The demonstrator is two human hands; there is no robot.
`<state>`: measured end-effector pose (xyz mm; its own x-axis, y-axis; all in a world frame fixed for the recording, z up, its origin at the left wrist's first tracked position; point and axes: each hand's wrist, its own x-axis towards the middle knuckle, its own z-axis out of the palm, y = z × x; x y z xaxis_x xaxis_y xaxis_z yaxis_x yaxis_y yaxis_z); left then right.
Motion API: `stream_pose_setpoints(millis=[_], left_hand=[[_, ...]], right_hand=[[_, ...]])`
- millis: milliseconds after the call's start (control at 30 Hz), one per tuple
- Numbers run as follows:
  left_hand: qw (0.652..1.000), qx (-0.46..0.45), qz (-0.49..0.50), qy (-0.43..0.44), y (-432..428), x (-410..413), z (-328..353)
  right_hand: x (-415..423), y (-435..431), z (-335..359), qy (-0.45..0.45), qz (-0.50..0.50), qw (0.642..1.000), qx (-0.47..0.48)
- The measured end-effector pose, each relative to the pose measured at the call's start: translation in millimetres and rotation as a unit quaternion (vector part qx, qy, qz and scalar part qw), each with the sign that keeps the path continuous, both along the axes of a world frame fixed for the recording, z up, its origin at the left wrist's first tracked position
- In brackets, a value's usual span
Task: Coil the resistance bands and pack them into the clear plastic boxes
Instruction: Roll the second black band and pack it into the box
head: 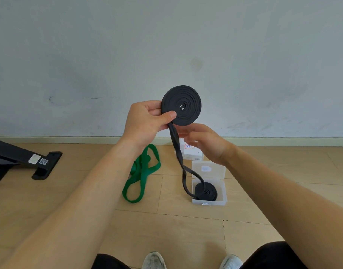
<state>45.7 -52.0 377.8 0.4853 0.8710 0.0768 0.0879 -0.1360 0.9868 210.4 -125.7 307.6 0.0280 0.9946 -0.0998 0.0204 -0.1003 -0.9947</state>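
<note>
Two hands work one black resistance band, held up in front of the wall. The left hand [145, 119] pinches the black coil [181, 105] at its lower left edge, thumb on the near face and fingers curled behind. The coil stands upright, flat face toward the camera. The right hand [207, 144] is loosely spread and holds nothing, just below and right of the coil (it is slightly blurred, so contact with the band cannot be judged).

The unwound tail [179, 158] drops from the coil's bottom edge, its long axis running down and slightly right. It ends as a loop on the floor at the near left corner of the open clear plastic box [224, 191], which holds a second black coil [206, 191].

The tail hangs immediately left of the right hand, so that hand is the nearer one to feed it on. A loose green band [141, 171] lies on the floor to the left, and a labelled white box [192, 152] sits farther back.
</note>
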Motion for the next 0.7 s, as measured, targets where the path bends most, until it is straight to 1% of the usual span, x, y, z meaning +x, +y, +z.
stream_pose_setpoints(millis=[133,200,300,433,533,633,700], left_hand=[[1.0,0.008,-0.009,0.002,0.0,-0.5,1.8],[1.0,0.01,-0.016,0.008,-0.9,0.1,1.7],[0.999,0.011,-0.028,0.011,-1.1,1.1,1.7],[0.999,0.012,-0.032,0.008,-0.7,1.1,1.3],[0.999,0.01,-0.037,0.009,-0.8,2.3,-0.2],[0.999,0.003,-0.038,0.01,-1.7,4.7,-1.7],[0.999,-0.006,-0.037,0.004,-1.3,4.8,-2.2]], right_hand=[[-1.5,-3.2,2.4,0.078,0.008,0.996,0.036],[-1.8,-3.3,2.4,0.106,0.012,0.994,0.036],[-3.3,-3.1,3.9,0.113,0.027,0.993,0.031],[-1.4,-4.6,4.9,0.113,0.016,0.993,0.016],[2.1,-7.1,4.9,0.116,0.047,0.992,-0.007],[0.9,-7.7,2.6,0.151,0.082,0.984,-0.039],[-0.4,-7.4,-0.2,0.17,0.09,0.98,-0.044]])
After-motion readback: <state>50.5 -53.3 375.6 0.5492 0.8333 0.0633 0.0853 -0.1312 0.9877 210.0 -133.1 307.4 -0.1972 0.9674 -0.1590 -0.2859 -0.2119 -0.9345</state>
